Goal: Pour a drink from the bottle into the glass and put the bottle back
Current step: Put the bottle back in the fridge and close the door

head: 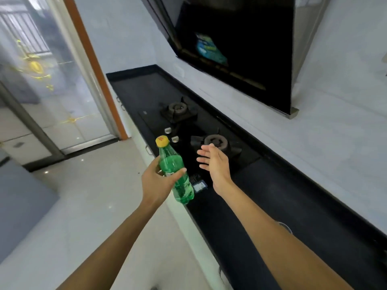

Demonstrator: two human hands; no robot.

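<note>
Two hands: left hand (158, 182) grips capped bottle (175, 164), right hand (214, 162) spread empty at 3 o'clock; uncap next, I'd guess.

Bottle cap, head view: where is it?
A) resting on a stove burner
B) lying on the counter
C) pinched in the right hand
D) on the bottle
D: the yellow cap sits on the neck of the green bottle, which the left hand grips around its middle, while the right hand is open beside it and holds nothing.
</note>
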